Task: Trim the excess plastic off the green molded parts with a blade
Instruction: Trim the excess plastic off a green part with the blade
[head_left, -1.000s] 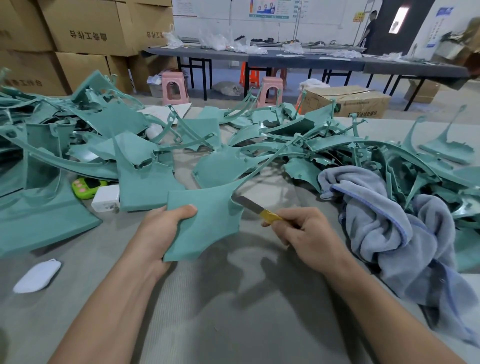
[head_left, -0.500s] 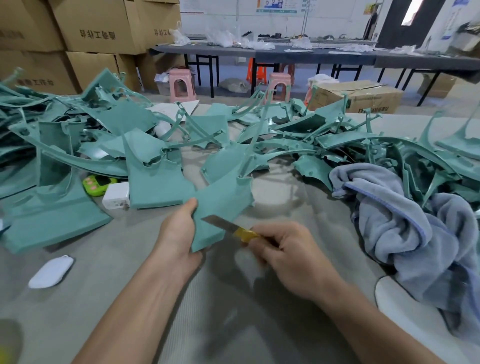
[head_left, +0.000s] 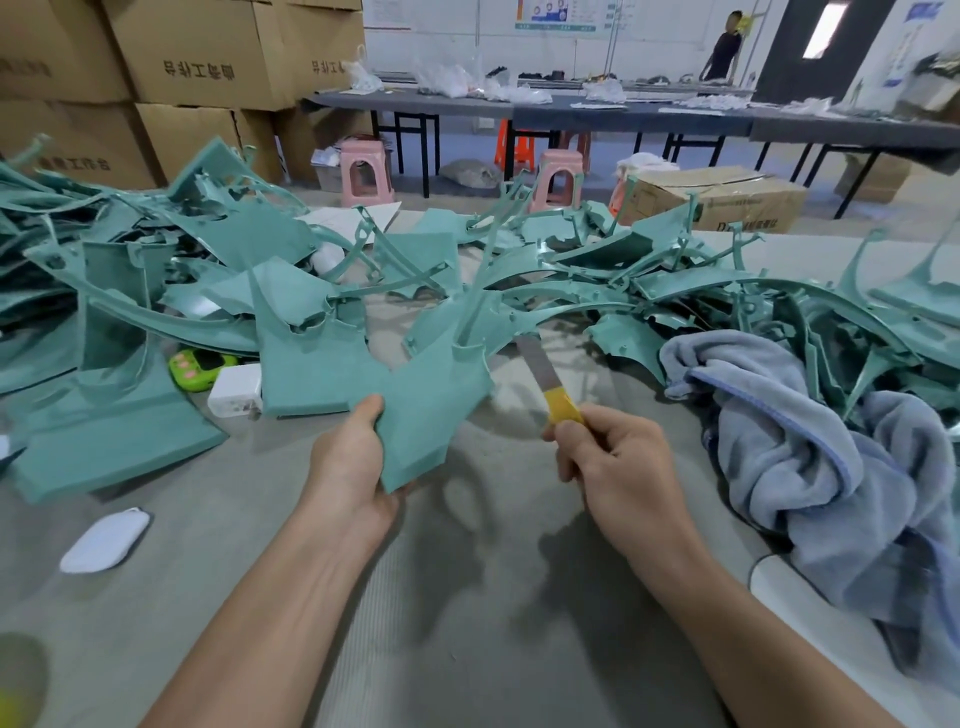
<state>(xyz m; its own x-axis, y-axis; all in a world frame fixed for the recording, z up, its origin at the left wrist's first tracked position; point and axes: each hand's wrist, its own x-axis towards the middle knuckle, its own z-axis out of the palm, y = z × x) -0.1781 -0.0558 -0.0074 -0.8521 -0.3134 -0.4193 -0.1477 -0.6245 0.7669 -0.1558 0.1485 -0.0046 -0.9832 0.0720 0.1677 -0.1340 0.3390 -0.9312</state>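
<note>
My left hand (head_left: 353, 467) grips the lower edge of a flat green molded part (head_left: 431, 400), held up over the grey table (head_left: 467, 623) with its thin runner pointing away. My right hand (head_left: 613, 457) grips the yellow handle of a blade (head_left: 540, 366). The steel blade points up and away, just right of the part's edge and apart from it. Many more green molded parts (head_left: 597, 280) lie heaped across the far side of the table, and a stack of them (head_left: 104, 426) sits at the left.
A crumpled grey-blue towel (head_left: 831, 452) lies at the right. A white charger block (head_left: 235, 389), a small green gadget (head_left: 200, 368) and a white mask (head_left: 104, 540) lie at the left. Cardboard boxes (head_left: 182, 57), pink stools (head_left: 363, 174) and long dark tables (head_left: 623, 111) stand behind.
The blade has lifted off the part's face and swung to its right side, now pointing upward. My left hand has turned the part and holds it slightly farther right.
</note>
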